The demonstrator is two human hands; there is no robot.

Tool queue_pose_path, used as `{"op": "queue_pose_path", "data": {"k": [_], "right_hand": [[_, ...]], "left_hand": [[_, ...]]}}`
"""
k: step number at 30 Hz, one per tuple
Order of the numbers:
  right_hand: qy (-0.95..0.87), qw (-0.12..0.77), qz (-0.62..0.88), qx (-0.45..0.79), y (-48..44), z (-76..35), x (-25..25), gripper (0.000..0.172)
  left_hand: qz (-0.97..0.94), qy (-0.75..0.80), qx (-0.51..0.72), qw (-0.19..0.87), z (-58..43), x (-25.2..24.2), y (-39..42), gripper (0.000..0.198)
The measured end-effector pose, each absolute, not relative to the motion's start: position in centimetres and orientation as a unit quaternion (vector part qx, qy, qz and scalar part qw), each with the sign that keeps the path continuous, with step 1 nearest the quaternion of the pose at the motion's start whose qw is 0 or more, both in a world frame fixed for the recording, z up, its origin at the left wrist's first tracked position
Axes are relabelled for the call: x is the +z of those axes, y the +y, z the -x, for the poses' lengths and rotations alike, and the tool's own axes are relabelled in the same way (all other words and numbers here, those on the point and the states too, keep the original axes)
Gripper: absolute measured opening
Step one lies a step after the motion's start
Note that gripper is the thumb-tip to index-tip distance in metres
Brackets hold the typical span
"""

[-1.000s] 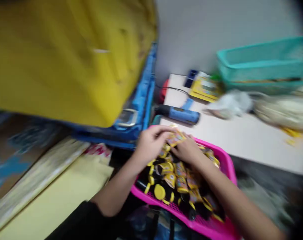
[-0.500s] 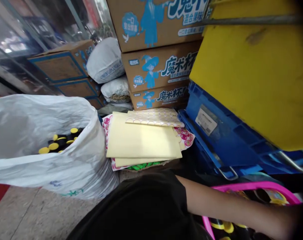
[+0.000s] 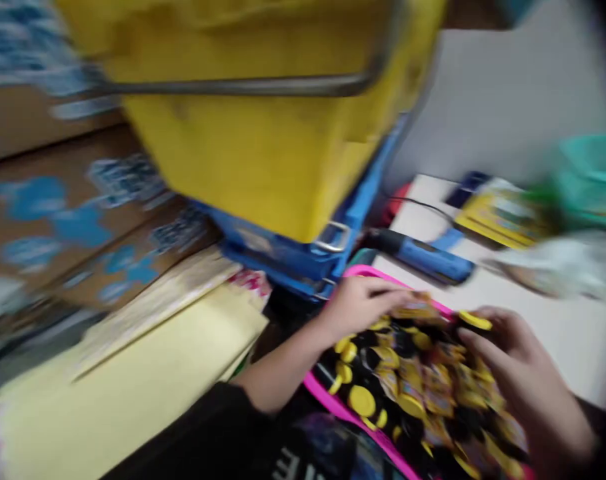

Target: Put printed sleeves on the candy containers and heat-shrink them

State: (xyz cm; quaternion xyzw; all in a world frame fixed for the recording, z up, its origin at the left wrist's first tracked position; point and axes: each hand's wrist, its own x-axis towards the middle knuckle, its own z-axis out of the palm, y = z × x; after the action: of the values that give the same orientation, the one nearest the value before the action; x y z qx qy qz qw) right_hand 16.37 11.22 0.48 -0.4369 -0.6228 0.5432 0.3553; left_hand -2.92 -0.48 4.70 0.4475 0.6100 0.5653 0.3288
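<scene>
Over the far side of a pink-rimmed basket (image 3: 383, 443), my left hand (image 3: 360, 307) pinches a small yellow-orange packet (image 3: 417, 307). My right hand (image 3: 513, 353), at the basket's right side, holds a black jar with a yellow lid (image 3: 475, 321) between thumb and fingers. Black jars with yellow lids, one of them a round lid (image 3: 362, 401) near the front rim, and several yellow packets (image 3: 437, 387) fill the basket. Motion blurs the picture somewhat.
A blue tool (image 3: 427, 259) and a yellow package (image 3: 503, 217) lie on the white table (image 3: 503, 267) behind the basket. A yellow bin (image 3: 243, 153) stands over a blue crate (image 3: 277, 253). Cream sheets (image 3: 147, 373) and cartons (image 3: 43, 133) are at left.
The view has swung right, from the white bag toward the basket and table. Both hands now show, the left with a packet and the right with a jar.
</scene>
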Motion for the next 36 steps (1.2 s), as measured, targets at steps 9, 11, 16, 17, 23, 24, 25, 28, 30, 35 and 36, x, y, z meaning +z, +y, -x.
{"op": "queue_pose_path", "data": {"k": [9, 11, 16, 17, 23, 24, 25, 28, 30, 35, 36], "right_hand": [[-0.518, 0.417, 0.283, 0.691, 9.5, -17.4, 3.5, 0.044], [-0.526, 0.404, 0.266, 0.7, 9.4, -17.3, 3.2, 0.041], [-0.57, 0.378, 0.288, 0.67, 9.9, -17.3, 1.4, 0.039], [-0.589, 0.367, 0.302, 0.654, 10.0, -17.2, 1.1, 0.038], [-0.652, 0.358, 0.321, 0.586, 9.6, -16.7, 0.1, 0.04], [-0.651, 0.369, 0.299, 0.592, 9.5, -16.5, 0.0, 0.042], [-0.645, 0.381, 0.269, 0.606, 9.4, -16.3, -0.1, 0.043], [-0.596, 0.397, 0.199, 0.668, 9.2, -15.7, -0.3, 0.036], [-0.543, 0.362, 0.194, 0.732, 9.0, -15.2, -0.5, 0.035], [-0.406, 0.281, 0.172, 0.852, 8.6, -14.0, -1.5, 0.051], [-0.408, 0.285, 0.171, 0.85, 8.6, -13.9, -1.8, 0.051]], "left_hand": [[-0.471, 0.583, 0.509, 0.424, 2.6, 2.1, 1.6, 0.022], [-0.477, 0.584, 0.508, 0.416, 2.4, 2.0, 1.7, 0.025], [-0.469, 0.585, 0.52, 0.409, 2.4, 1.9, 1.9, 0.032], [-0.467, 0.584, 0.519, 0.414, 2.4, 1.9, 2.0, 0.033], [-0.404, 0.565, 0.512, 0.505, 2.1, 2.0, 1.9, 0.04], [-0.392, 0.557, 0.514, 0.521, 2.0, 2.0, 1.9, 0.041], [-0.383, 0.549, 0.519, 0.532, 1.8, 2.0, 1.8, 0.042], [-0.373, 0.529, 0.55, 0.528, 1.2, 1.9, 1.7, 0.034], [-0.375, 0.512, 0.569, 0.523, 0.8, 1.8, 1.6, 0.028], [-0.388, 0.5, 0.574, 0.519, 0.5, 1.7, 1.8, 0.026], [-0.391, 0.502, 0.571, 0.519, 0.5, 1.6, 1.8, 0.027]]}}
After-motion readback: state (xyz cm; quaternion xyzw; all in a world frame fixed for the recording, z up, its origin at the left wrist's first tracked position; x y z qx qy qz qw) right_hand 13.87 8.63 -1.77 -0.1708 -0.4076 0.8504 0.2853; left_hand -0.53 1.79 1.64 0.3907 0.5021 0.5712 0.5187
